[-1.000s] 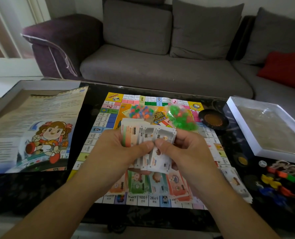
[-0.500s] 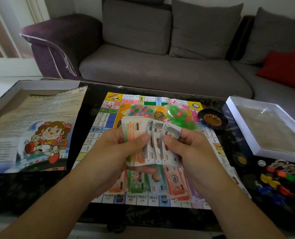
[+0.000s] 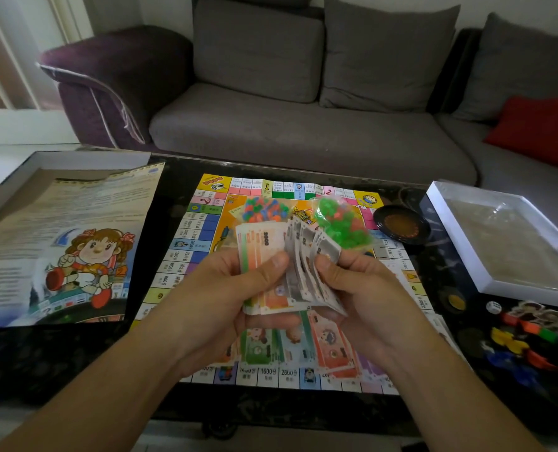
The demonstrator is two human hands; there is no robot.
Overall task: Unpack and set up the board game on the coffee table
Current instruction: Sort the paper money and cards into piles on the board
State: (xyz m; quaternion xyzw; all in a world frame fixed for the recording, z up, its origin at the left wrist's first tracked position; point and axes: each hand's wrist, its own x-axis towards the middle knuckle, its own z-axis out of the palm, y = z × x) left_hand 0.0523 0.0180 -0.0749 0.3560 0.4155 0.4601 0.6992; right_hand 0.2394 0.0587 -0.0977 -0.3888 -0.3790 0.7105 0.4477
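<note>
The table (image 3: 434, 223) carries the open board (image 3: 206, 243), with the box lid (image 3: 59, 243) at its left and a white tray (image 3: 460, 236) at its right. On the board lie two bags of pieces (image 3: 339, 220), sorted notes (image 3: 333, 350) along the near edge, and, held above them, a fanned wad of notes (image 3: 271, 256). These are thin paper, light, limp and slippery (likely to slide off each other), so they are best pinched near the short ends. The left hand (image 3: 238, 295) grips the wad from below, thumb pressed on top; the right hand (image 3: 362, 288) pinches the fanned edges, thumb peeling notes apart, wrists angled inward.
</note>
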